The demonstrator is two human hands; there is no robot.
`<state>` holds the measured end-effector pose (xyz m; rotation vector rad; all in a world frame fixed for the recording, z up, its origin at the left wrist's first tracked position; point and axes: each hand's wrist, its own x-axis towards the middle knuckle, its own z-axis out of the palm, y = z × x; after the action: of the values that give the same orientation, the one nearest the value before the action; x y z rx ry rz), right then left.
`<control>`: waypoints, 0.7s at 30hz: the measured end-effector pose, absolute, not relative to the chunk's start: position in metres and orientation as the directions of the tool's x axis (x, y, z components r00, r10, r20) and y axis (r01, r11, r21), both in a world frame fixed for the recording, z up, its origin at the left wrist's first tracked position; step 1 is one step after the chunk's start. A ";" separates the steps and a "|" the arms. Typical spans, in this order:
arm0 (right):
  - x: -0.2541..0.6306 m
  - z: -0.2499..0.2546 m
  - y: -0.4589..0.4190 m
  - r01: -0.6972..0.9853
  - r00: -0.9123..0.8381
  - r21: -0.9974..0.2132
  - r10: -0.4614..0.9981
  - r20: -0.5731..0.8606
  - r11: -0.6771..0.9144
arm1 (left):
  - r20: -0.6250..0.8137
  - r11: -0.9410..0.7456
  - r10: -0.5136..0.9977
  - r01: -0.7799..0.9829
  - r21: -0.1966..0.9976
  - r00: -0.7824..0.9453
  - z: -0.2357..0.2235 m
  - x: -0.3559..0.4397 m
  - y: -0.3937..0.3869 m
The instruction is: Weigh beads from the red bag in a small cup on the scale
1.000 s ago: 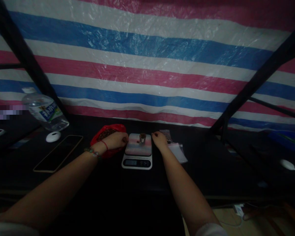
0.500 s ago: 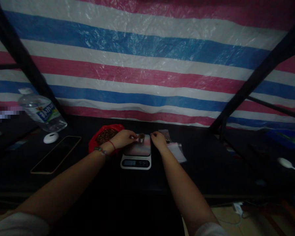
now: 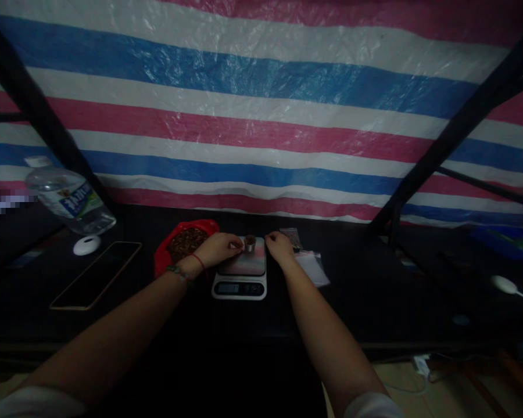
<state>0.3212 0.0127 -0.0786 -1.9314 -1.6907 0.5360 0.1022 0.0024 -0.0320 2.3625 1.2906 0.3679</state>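
A small metal cup (image 3: pixel 250 245) with brown contents stands upright on the plate of a white digital kitchen scale (image 3: pixel 239 289). My left hand (image 3: pixel 221 247) reaches over the plate's left side, its fingers pinched together just left of the cup; anything between the fingertips is too small to make out. On the other side, my right hand (image 3: pixel 280 246) rests by the scale's right edge with curled fingers, and what they hold, if anything, is hidden. Behind my left wrist lies an open red bag (image 3: pixel 162 251) full of brown, seed-like pieces (image 3: pixel 186 241).
Right of my right hand lie a small filled clear bag (image 3: pixel 293 237) and flat clear plastic bags (image 3: pixel 314 268). A phone (image 3: pixel 98 276), a white mouse-like object (image 3: pixel 86 245) and a plastic bottle (image 3: pixel 72 197) are on the left. Far right are a white spoon (image 3: pixel 504 284) and blue tray (image 3: pixel 505 241).
The view has shifted very slightly. Both hands stay in nearly the same places around the cup and scale.
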 end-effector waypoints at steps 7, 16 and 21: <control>0.321 -0.078 0.012 0.781 0.145 -0.618 0.989 0.041 -0.089 | 0.053 -0.473 0.861 0.755 0.454 0.506 -0.028 0.101 -0.005; 0.321 -0.078 0.012 0.782 0.149 -0.617 0.988 0.039 -0.093 | 0.202 -0.552 0.823 0.668 0.499 0.530 -0.001 0.115 0.000; 0.321 -0.076 0.011 0.787 0.138 -0.611 0.989 0.044 -0.082 | 0.198 -0.658 0.740 0.633 0.408 0.643 0.003 0.131 0.003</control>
<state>0.3211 0.0110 -0.0764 -1.9229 -1.6990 0.5324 0.1314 0.0028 0.0028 2.5631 1.1023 0.5058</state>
